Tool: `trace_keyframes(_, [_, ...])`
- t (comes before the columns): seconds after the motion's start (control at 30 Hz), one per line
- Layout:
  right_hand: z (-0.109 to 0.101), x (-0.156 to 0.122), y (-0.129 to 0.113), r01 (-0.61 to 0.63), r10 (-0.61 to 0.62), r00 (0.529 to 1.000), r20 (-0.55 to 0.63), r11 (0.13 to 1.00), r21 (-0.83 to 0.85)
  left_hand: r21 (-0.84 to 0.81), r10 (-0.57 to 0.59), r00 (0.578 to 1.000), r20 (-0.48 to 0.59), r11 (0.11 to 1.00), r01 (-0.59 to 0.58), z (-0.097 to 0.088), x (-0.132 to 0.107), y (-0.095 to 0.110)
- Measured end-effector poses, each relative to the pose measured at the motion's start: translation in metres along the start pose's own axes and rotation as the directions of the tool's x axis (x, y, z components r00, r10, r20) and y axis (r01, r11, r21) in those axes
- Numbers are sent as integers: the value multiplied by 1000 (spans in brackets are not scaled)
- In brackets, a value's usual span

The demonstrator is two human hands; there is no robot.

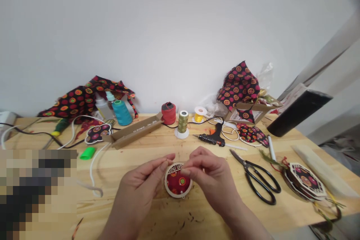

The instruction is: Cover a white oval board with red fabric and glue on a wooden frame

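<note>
A round ornament (176, 186) is in front of me, with a pale wooden ring, a lattice cutout along its top and dark red patterned fabric inside. Thumb and fingers of my left hand (140, 185) pinch its upper left rim. My right hand (212, 178) is closed in a pinch over the upper right of the ring; whatever lies between those fingertips is hidden. Black-handled scissors (260, 182) lie to the right of my right hand. Beyond the hands rests a black glue gun (216, 135), beside a spool of olive thread (183, 123).
Along the wall stand a teal thread cone (122, 113), a red spool (168, 114) and a long cardboard box (137, 130). Stacked octagonal ornaments (306, 180) lie at the right, near a black tube (298, 114). A green cap (87, 153) and white cable (92, 168) are left.
</note>
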State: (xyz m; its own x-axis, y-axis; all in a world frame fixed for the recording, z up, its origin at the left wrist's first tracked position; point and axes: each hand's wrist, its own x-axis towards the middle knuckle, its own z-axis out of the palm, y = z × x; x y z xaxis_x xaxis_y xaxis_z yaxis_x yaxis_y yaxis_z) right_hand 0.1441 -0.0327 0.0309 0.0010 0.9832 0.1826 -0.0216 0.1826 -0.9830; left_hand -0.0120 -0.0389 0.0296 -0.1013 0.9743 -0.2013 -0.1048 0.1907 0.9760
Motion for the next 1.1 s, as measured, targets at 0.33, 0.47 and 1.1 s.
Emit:
trace_keyframes(0.33, [10, 2, 7, 44, -42, 999, -34, 997, 69, -156, -153, 957, 246, 968, 195, 9, -5, -6])
trace_keyframes(0.47, [10, 1, 8, 24, -21, 999, -46, 999, 47, -141, -142, 960, 242, 973, 180, 10, -6, -3])
trace_keyframes(1.1, [3, 0, 10, -59, 59, 998, -6, 998, 21, -72, -133, 962, 238, 985, 154, 12, -7, -3])
